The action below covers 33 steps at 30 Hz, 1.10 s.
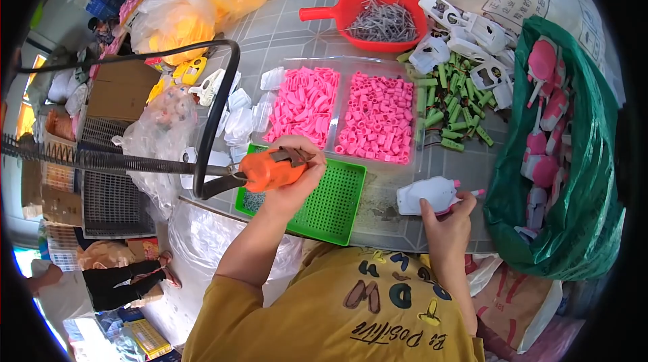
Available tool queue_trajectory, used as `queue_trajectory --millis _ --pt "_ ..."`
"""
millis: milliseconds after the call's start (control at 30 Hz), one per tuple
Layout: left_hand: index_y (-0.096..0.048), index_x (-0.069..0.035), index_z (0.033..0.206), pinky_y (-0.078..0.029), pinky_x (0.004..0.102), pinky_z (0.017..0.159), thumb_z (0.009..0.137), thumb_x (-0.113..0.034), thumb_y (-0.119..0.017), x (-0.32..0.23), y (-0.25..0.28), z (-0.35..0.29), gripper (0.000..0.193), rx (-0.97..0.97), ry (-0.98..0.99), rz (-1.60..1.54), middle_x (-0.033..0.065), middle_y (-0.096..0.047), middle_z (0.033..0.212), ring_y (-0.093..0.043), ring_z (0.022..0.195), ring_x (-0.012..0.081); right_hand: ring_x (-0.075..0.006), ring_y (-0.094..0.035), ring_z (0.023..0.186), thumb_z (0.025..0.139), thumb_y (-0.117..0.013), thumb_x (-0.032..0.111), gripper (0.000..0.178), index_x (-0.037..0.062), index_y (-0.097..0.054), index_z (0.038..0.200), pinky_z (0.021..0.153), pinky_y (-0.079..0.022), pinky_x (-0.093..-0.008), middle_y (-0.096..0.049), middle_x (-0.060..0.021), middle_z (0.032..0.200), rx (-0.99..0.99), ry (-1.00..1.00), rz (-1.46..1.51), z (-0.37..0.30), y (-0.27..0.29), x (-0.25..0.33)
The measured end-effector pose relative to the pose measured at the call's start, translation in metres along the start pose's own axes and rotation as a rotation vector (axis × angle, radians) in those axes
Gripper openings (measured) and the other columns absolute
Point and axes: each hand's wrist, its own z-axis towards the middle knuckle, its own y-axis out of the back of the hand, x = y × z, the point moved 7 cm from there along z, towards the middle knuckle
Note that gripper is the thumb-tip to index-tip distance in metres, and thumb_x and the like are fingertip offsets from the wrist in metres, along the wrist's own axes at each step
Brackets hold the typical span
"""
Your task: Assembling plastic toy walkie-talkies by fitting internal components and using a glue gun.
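My left hand (pixel 295 176) grips an orange powered screwdriver (pixel 268 170) held level over a green perforated tray (pixel 335 203); a black cable (pixel 219 102) and a coiled spring line (pixel 101 158) run off its rear to the left. My right hand (pixel 447 221) holds a white plastic housing with a pink tip (pixel 428 195) flat on the table edge, right of the tray. The tool's tip sits near my left fingers, apart from the housing.
Behind the tray lie two clear bins of pink parts (pixel 374 116), a pile of green cylinders (pixel 449 109), white housings (pixel 466 38), and a red scoop of metal screws (pixel 383 21). A green bag of pink and white pieces (pixel 574 159) stands at right. Clear shells (pixel 239 119) lie left.
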Motion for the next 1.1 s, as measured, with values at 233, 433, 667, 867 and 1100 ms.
queue_trajectory --millis 233,433,667,867,1100 --pt "-0.048 -0.002 0.106 -0.052 0.0341 0.069 0.081 0.015 -0.059 -0.001 -0.001 0.002 0.033 0.011 -0.066 0.141 0.0104 -0.060 0.077 -0.059 0.069 0.0188 -0.0349 -0.068 0.074 0.079 -0.086 0.037 0.062 0.0041 -0.049 0.116 0.071 -0.053 -0.0454 -0.067 -0.0128 0.075 0.133 0.027 -0.290 -0.003 -0.008 0.014" --pt "-0.052 -0.003 0.108 -0.052 0.0322 0.075 0.081 0.013 -0.064 -0.011 -0.006 -0.002 0.033 0.005 -0.086 0.065 0.0085 -0.062 0.082 -0.062 0.077 0.0173 -0.0316 -0.060 0.118 0.069 -0.087 0.037 0.070 0.0094 -0.057 0.126 0.101 -0.041 -0.0623 -0.062 -0.0143 0.128 0.109 0.650 -0.358 -0.003 0.010 0.050" --pt "-0.051 -0.004 0.111 -0.055 0.0415 0.085 0.085 0.008 -0.067 -0.052 -0.048 -0.002 0.033 0.147 -0.114 -0.117 0.0074 -0.062 0.081 -0.065 0.082 0.0203 -0.0306 -0.050 0.127 0.073 -0.083 0.032 0.063 0.0224 -0.060 0.130 0.103 -0.037 -0.0639 -0.050 -0.0068 0.143 0.241 0.961 -0.442 0.001 -0.019 0.051" --pt "-0.052 -0.006 0.112 -0.054 0.0479 0.092 0.087 0.010 -0.062 -0.054 -0.101 -0.007 0.032 0.336 0.047 -0.246 0.0042 -0.059 0.079 -0.060 0.076 0.0168 -0.0335 -0.051 0.118 0.073 -0.083 0.033 0.059 0.0200 -0.060 0.126 0.098 -0.042 -0.0527 -0.051 -0.0103 0.135 0.150 0.930 -0.308 0.002 -0.023 0.045" --pt "-0.056 0.001 0.108 -0.055 0.0440 0.090 0.085 0.009 -0.063 -0.024 -0.118 -0.002 0.025 0.345 0.037 -0.354 0.0042 -0.060 0.079 -0.060 0.073 0.0123 -0.0365 -0.057 0.114 0.075 -0.081 0.033 0.052 0.0145 -0.059 0.118 0.094 -0.047 -0.0528 -0.057 -0.0150 0.132 0.147 0.925 -0.200 0.004 -0.027 0.044"
